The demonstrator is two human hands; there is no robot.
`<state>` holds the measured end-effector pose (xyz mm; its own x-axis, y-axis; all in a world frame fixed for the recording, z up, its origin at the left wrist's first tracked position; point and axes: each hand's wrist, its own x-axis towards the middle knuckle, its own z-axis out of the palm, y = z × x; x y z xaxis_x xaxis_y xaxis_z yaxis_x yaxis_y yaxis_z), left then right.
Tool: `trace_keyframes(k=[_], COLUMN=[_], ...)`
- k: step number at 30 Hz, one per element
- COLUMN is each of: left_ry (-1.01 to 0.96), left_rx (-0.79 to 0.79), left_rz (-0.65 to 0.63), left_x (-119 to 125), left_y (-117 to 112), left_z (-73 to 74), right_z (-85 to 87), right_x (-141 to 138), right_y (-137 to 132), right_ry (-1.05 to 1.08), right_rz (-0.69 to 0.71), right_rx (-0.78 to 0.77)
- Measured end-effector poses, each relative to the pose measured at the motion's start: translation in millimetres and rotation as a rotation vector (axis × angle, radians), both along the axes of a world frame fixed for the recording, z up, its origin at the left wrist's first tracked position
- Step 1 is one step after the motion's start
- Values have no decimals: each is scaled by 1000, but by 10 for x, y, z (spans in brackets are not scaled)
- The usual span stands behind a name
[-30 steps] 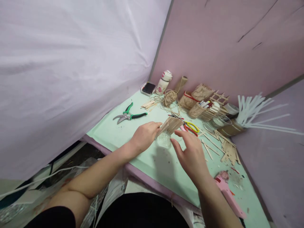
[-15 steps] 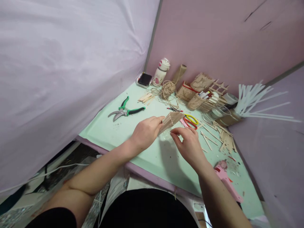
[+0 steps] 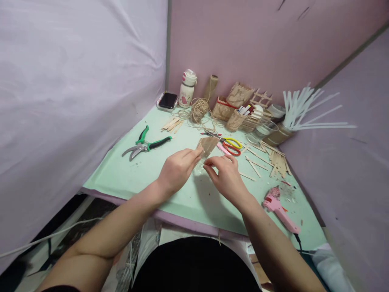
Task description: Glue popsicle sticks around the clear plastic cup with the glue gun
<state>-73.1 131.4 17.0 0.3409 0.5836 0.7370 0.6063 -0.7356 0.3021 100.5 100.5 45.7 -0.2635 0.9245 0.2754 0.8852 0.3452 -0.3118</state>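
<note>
My left hand (image 3: 178,168) is closed on a small panel of joined craft sticks (image 3: 209,145), held tilted above the table. My right hand (image 3: 226,174) is just to the right and below the panel's edge, thumb and forefinger pinched together. Whatever is between those fingertips is too small to make out. Under the hands lies a clear, shiny patch (image 3: 199,167) on the tabletop. Scissors with yellow and red handles (image 3: 232,142) lie beyond my right hand. Green-handled pruning shears (image 3: 146,144) rest open to the left.
On the right are a pink glue gun (image 3: 281,211) and scattered craft sticks (image 3: 278,162). Along the back stand a white bottle (image 3: 187,89), a twine ball (image 3: 199,110), a pen holder (image 3: 235,121) and white glue sticks (image 3: 299,109). A phone (image 3: 167,100) lies at back left.
The view has turned, so the table's contents appear further left. The panel has tilted in my left hand, and my pinched right fingers are closer to its lower edge.
</note>
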Motion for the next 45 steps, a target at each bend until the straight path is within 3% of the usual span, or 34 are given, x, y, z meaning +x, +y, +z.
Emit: trace_keyframes(k=[19,24,27,30,33,36,39,42,45], left_ry=[-11,-33,-100,-222,-353,-493,-594,-655,-693], left_rx=[28,14,-36,-116,-173,-215,-242,-279,-331], left_rz=[-24,-16,-28,-41,-28,-17,-71,-118,-152], left_x=[69,33,-74,-251,-410,-457,-385,-273,-194], left_y=[41,-27,-120,-236,-348,-425,-459,-478,-513], left_z=[-78,22,105,137,94,4,-84,-139,-163], right_z=[27,18,108,238,258,99,-160,-395,-505], right_x=[-13,-26,47,353,928,1576,2024,2166,2114], right_y=[6,-6,-123,-361,-661,-953,-1164,-1218,-1163], right_ry=[-39,-33,-16,-30,-91,-174,-221,-158,-64], right_rz=[-16,-21,-13,-26,-128,-326,-498,-523,-578], right_rx=[-27,-10,109,267,292,134,-98,-267,-316])
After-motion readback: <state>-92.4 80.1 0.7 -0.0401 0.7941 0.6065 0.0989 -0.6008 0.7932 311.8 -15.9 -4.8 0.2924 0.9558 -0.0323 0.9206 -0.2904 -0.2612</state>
